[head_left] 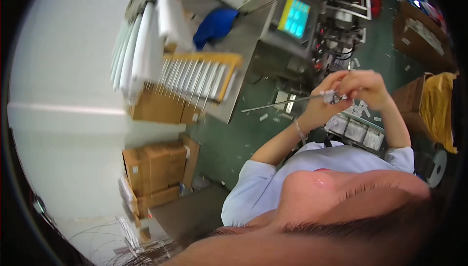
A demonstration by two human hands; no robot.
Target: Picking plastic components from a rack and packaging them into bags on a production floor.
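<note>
Two hands up in front of the torso, both on one part. Left hand [319, 107] grips the end of a thin metal rod [282, 103]; fingers are closed around it near a small dark fitting [335, 97]. Right hand [368, 86] sits just beside the left one, fingertips pinched together on that same fitting. Exact finger contact on the fitting is too small to tell. Rod runs roughly level, pointing to the person's left, free end over the green floor [234, 139].

Below the hands: a tray [358, 130] of clear bagged parts. Upper left: a wooden rack [207, 73] loaded with a row of similar long thin rods, and white tubes [139, 51] stacked beside it, on cardboard boxes [156, 107]. More cardboard boxes [153, 171] lower left. A machine with a lit cyan screen [294, 17] stands behind the hands, blue cloth [214, 25] on its top. Open box with yellow liner [436, 103] at the right.
</note>
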